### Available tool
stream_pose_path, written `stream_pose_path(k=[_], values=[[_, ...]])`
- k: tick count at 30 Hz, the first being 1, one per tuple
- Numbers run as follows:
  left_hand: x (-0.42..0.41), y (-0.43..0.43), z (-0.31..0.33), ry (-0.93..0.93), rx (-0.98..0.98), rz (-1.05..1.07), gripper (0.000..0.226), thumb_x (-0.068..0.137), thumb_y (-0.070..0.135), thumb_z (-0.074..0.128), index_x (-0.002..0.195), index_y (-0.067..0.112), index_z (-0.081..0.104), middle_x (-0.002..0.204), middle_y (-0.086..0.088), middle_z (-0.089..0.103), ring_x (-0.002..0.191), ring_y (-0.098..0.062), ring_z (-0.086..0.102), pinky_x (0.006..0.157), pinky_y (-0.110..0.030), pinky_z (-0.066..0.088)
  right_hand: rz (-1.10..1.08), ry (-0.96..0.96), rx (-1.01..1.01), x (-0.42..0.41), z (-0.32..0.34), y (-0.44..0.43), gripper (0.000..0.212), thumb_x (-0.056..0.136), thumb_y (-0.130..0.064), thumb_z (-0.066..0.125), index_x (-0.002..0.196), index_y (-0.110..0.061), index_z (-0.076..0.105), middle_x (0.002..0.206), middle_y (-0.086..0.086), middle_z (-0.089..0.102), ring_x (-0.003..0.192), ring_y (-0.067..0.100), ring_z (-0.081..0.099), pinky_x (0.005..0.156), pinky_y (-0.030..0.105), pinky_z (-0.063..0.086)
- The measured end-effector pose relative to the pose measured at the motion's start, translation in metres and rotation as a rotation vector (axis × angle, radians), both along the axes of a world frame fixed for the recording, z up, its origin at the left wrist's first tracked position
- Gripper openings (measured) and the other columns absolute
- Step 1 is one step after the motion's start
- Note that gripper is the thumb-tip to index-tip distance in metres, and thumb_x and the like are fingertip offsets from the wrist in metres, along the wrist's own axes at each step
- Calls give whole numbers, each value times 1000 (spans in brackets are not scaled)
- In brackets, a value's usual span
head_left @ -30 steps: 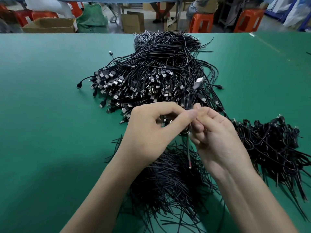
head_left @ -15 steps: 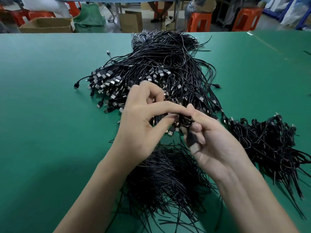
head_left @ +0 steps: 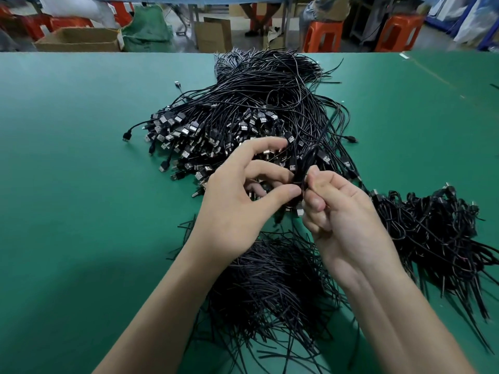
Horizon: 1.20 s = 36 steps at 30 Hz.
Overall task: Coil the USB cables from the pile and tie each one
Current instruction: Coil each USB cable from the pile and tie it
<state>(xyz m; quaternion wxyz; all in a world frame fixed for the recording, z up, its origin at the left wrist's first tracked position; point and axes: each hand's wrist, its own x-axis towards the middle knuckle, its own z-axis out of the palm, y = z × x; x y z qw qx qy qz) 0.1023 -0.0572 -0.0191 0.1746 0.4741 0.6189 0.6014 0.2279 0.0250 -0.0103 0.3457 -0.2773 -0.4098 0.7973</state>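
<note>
left hand (head_left: 243, 209) and right hand (head_left: 343, 222) meet at frame centre over the matte green bench (head_left: 81, 184); between them is a small folded bundle of thin black USB cable (head_left: 306, 160), roughly upright and leaning a little right; it's blurred, so the loop count isn't readable

left hand: thumb and middle finger closed in a pinch on the bundle's lower end; index finger stretched out above it, off the cable

right hand: palm toward camera; fingers (head_left: 314, 205) curled in tight; thumb and index tip nip the same lower end from the right; can't tell whether the two pinch points touch or sit just beside each other

upper centre, behind the hands: big loose pile of black USB cables with silver plugs (head_left: 256, 109); plugs fan toward the left, wires run toward the far bench edge

lower centre, under the forearms: heap of short black wire ties (head_left: 270, 282)

right side of frame: heap of bundled black cables (head_left: 432, 230), near the main pile

top of frame, past the bench: brown cardboard box (head_left: 78, 40) upper left; orange plastic stools (head_left: 322, 36) upper right
</note>
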Motion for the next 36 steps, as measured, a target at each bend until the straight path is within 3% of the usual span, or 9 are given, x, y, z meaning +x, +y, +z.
stream_pose_path(k=[6, 11, 18, 22, 26, 28, 30, 32, 36], values=[[0, -1, -2, 368, 47, 49, 32, 91, 5, 76, 118, 22, 78, 107, 13, 74, 106, -12, 67, 93, -30, 53, 82, 49, -191, -2, -2, 3, 30, 101, -7, 48, 73, -11, 58, 49, -8, 38, 36, 0, 23, 35, 13, 17], [-6, 0, -5, 628, 156, 63, 20, 96, 10, 73, 111, 21, 81, 109, 2, 63, 108, -18, 55, 92, -23, 39, 163, 105, -361, -1, -5, 5, 27, 90, -2, 46, 66, -14, 48, 54, -7, 32, 34, 1, 23, 33, 13, 15], [-6, 0, -9, 596, 197, 73, 25, 94, 2, 72, 108, 21, 82, 98, 4, 66, 101, -21, 58, 91, -34, 45, 298, -161, 261, 13, -4, 20, 33, 99, -47, 56, 94, -20, 73, 81, 7, 70, 66, 16, 61, 51, 23, 39], [-2, 2, -11, 528, 127, -16, 33, 93, -11, 67, 104, 17, 82, 106, 5, 73, 111, -16, 63, 98, -33, 48, 215, -286, 404, 21, -1, 32, 22, 94, -42, 65, 99, -22, 71, 87, 8, 77, 78, 15, 70, 69, 28, 50], [-7, 5, -11, 440, 4, 26, 27, 99, 2, 64, 109, 22, 81, 113, 13, 73, 118, -8, 62, 102, -22, 46, -130, -764, 847, 37, -4, 52, 19, 87, -41, 76, 96, -29, 65, 73, -7, 72, 63, 4, 61, 64, 29, 42], [-14, 9, -12, 404, -110, 113, 27, 100, 9, 65, 114, 28, 78, 113, 22, 70, 114, 2, 61, 91, -8, 43, -324, -1032, 1046, 49, -4, 63, 22, 88, -45, 75, 97, -31, 60, 76, -14, 67, 69, 6, 60, 64, 31, 41], [-24, 16, -15, 375, -237, 195, 26, 99, 15, 65, 118, 31, 74, 109, 25, 68, 104, 8, 60, 80, -5, 43, -385, -1193, 1079, 62, -4, 74, 22, 89, -42, 74, 100, -30, 59, 81, -13, 65, 75, 17, 61, 67, 34, 43], [-37, 27, -16, 374, -325, 232, 25, 99, 20, 65, 121, 29, 72, 107, 22, 68, 99, 7, 62, 85, -7, 47, -328, -1319, 1019, 76, -6, 89, 20, 88, -37, 75, 99, -27, 61, 86, -6, 69, 86, 27, 63, 74, 39, 50], [-66, 64, -10, 473, -417, 290, 29, 100, 30, 64, 128, 22, 69, 109, 12, 70, 94, -5, 65, 95, -31, 55, -142, -1520, 900, 89, -1, 102, 30, 86, -40, 77, 108, -20, 71, 108, 12, 69, 111, 37, 59, 95, 53, 51]])
